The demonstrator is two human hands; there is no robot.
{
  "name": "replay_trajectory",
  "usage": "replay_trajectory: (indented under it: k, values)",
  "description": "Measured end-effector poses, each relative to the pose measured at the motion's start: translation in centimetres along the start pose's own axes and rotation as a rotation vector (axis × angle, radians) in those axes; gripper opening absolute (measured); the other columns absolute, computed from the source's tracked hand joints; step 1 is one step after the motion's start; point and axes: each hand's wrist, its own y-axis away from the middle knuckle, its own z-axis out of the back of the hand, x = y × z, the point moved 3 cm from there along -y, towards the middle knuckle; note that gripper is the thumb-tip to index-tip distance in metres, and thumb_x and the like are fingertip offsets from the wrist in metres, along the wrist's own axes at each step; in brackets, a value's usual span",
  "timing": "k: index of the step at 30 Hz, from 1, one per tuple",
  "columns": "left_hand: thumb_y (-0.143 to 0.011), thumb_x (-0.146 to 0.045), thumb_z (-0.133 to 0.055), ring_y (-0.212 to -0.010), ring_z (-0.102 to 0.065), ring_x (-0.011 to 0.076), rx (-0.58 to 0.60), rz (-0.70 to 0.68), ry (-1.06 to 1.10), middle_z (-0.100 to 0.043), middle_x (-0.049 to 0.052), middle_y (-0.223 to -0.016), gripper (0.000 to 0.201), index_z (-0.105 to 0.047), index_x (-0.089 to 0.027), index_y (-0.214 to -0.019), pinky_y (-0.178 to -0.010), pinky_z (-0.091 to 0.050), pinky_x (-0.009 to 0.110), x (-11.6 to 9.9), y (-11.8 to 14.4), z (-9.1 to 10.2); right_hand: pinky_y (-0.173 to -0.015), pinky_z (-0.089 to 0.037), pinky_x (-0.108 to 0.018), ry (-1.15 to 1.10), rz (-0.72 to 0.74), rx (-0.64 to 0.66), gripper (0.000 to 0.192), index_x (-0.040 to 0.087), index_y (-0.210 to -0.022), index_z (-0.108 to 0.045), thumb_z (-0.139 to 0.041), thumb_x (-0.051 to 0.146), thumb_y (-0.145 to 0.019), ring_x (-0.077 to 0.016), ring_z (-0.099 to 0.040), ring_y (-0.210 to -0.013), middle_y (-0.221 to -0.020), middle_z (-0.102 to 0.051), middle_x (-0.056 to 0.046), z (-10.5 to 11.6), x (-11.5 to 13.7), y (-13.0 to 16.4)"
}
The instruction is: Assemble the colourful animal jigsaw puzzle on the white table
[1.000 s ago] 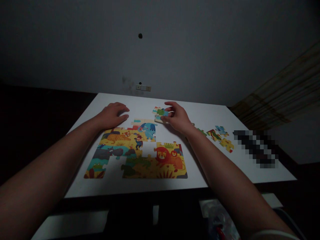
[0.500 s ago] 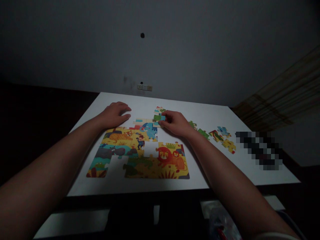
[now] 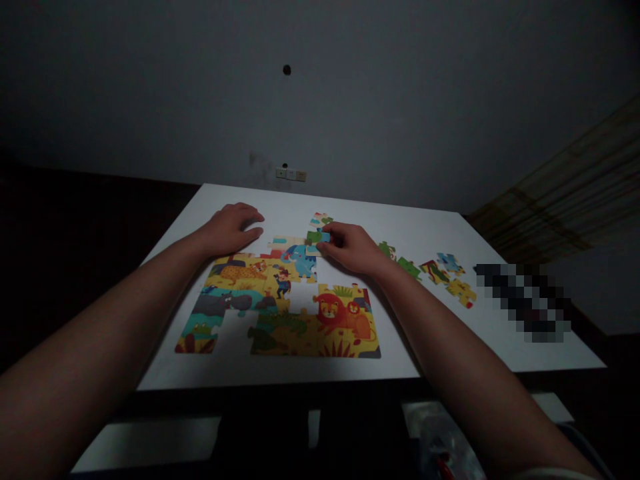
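A puzzle piece (image 3: 315, 239) in green, blue and cream sits at the upper right edge of the partly joined puzzle (image 3: 345, 327), beside the blue elephant; whether it is locked in cannot be told. The right hand (image 3: 353, 247) pinches it between thumb and fingers from the right. Just beyond it lies another piece (image 3: 320, 219) with red, cream and green on it. The puzzle shows a leopard, a hippo, a crocodile and lions, with a gap at its middle and another along its near edge. The left hand (image 3: 227, 229) rests by its far left corner, thumb and fingers parted, holding nothing. Right of the right hand, loose pieces (image 3: 434, 272) in green, red, blue and yellow trail across the white table (image 3: 425, 233), toward a dark, pixelated object (image 3: 523, 303). Behind the table, a grey wall (image 3: 400, 100) carries sockets (image 3: 291, 175), and a striped curtain (image 3: 565, 180) hangs at right.
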Motion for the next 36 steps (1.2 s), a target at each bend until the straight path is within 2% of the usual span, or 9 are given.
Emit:
replay_trajectory:
  k: [8, 21, 36]
  values:
    - [-0.105, -0.068, -0.062, -0.150, -0.074, 0.0473, 0.002, -0.014, 0.000, -0.083, 0.021, -0.158, 0.064, -0.088, -0.022, -0.141, -0.137, -0.055, 0.071, 0.34, -0.13, -0.23, -0.080, -0.046, -0.040, -0.016, 0.022, 0.012, 0.026, 0.022, -0.110, -0.080, -0.079, 0.048, -0.106, -0.0249, -0.066, -0.084, -0.093, -0.075, -0.004, -0.24, -0.12, -0.09]
    - [-0.105, -0.067, -0.061, -0.152, -0.072, 0.0477, 0.004, 0.007, -0.018, -0.083, 0.020, -0.159, 0.063, -0.088, -0.023, -0.142, -0.137, -0.054, 0.071, 0.03, -0.06, -0.15, -0.080, -0.045, -0.041, 0.015, 0.008, 0.039, 0.023, 0.023, -0.117, -0.083, -0.079, 0.044, -0.107, -0.0251, -0.065, -0.084, -0.091, -0.075, -0.005, -0.37, 0.38, 0.01]
    - [-0.104, -0.065, -0.064, -0.152, -0.073, 0.0463, -0.014, 0.000, 0.003, -0.084, 0.018, -0.158, 0.057, -0.088, -0.026, -0.139, -0.136, -0.056, 0.071, 0.29, -0.16, -0.37, -0.079, -0.046, -0.042, 0.018, 0.015, 0.049, 0.025, 0.025, -0.116, -0.079, -0.077, 0.050, -0.109, -0.0261, -0.066, -0.083, -0.091, -0.077, -0.005, -0.41, 0.46, 0.00]
